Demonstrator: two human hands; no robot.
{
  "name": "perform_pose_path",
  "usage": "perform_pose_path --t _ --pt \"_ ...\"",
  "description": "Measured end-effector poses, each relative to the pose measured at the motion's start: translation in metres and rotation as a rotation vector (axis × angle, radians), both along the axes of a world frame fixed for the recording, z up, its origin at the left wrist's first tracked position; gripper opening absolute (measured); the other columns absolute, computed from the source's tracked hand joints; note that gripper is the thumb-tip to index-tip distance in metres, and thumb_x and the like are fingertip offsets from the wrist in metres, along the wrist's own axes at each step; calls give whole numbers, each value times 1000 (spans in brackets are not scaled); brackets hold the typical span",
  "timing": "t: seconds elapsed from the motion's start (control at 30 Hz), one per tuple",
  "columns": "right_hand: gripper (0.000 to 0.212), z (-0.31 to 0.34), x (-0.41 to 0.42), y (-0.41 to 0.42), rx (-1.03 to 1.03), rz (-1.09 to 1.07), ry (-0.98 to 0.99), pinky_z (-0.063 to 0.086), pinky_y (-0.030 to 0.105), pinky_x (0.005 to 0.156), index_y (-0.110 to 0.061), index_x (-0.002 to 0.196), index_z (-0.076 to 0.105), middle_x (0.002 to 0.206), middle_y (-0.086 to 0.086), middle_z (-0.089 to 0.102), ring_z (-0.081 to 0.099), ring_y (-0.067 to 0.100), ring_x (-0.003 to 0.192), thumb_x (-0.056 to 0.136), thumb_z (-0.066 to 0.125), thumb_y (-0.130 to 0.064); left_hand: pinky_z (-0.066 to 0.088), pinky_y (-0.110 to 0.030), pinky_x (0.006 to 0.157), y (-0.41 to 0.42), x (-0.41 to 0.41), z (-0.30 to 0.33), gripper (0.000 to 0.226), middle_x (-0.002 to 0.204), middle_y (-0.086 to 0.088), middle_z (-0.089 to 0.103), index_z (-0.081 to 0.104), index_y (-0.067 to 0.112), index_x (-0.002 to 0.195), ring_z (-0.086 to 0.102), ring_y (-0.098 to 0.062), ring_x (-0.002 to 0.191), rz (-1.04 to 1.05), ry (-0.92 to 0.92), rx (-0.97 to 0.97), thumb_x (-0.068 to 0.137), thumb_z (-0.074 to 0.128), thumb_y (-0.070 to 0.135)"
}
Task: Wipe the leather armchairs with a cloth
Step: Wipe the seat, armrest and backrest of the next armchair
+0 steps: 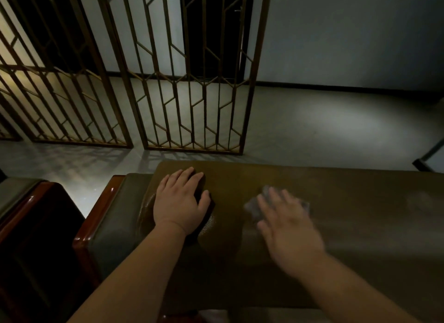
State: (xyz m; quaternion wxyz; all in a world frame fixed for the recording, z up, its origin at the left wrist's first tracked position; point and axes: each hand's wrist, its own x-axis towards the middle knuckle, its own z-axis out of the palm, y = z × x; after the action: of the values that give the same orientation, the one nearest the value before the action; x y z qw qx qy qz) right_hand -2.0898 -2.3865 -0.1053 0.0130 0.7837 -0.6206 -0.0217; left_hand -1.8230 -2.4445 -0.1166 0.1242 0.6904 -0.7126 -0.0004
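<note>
Dim room, pale floor. Nearest me, the armchair's [348, 202] olive leather top runs left to right. The right hand [288, 229], fingers flat, presses a grey cloth [254, 206] on it, unwiped leather stretching rightward. The left hand [180, 202] rests spread beside it. Beyond stands a lattice screen [192, 82].

The olive leather armchair back [348, 202] carries a blurred, seemingly grey cloth [254, 206] and both hands.
</note>
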Motion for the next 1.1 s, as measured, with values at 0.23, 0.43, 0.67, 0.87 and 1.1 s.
perform_pose_path --t 0.23,0.43,0.67,0.87,1.1 --pt "67 -16 -65 25 -31 202 132 23 45 122 -25 160 36 169 6 28 31 30 154 103 27 -60 10 -51 131 9 -9 10 62 172 6 26 30 38 162 18 -17 160 40 14 98 105 26 62" --pt "78 8 -66 1 109 -228 -75 7 47 130 -24 166 11 175 5 6 4 31 160 97 -5 -54 1 -62 129 32 -63 26 64 176 0 13 23 40 164 4 -28 163 0 67 217 105 35 62" --pt "64 26 -71 14 111 68 -108 -3 37 129 -38 165 -1 170 -14 -12 -11 11 158 105 12 -56 6 -49 132 20 -133 22 56 174 9 22 33 39 161 9 -14 162 -26 134 97 109 20 53" --pt "62 27 -69 -43 110 -281 -187 -1 49 129 -21 166 3 174 7 -9 -13 32 159 110 20 -41 4 -38 131 13 -132 3 75 166 24 33 46 46 152 17 -1 157 -24 201 11 96 -2 60" --pt "76 29 -44 -25 177 96 -148 -5 38 126 -40 161 -12 167 -12 -17 -5 18 160 88 -7 -59 -4 -33 129 9 -131 8 79 167 25 30 45 46 153 13 2 157 -26 219 -5 94 -6 55"
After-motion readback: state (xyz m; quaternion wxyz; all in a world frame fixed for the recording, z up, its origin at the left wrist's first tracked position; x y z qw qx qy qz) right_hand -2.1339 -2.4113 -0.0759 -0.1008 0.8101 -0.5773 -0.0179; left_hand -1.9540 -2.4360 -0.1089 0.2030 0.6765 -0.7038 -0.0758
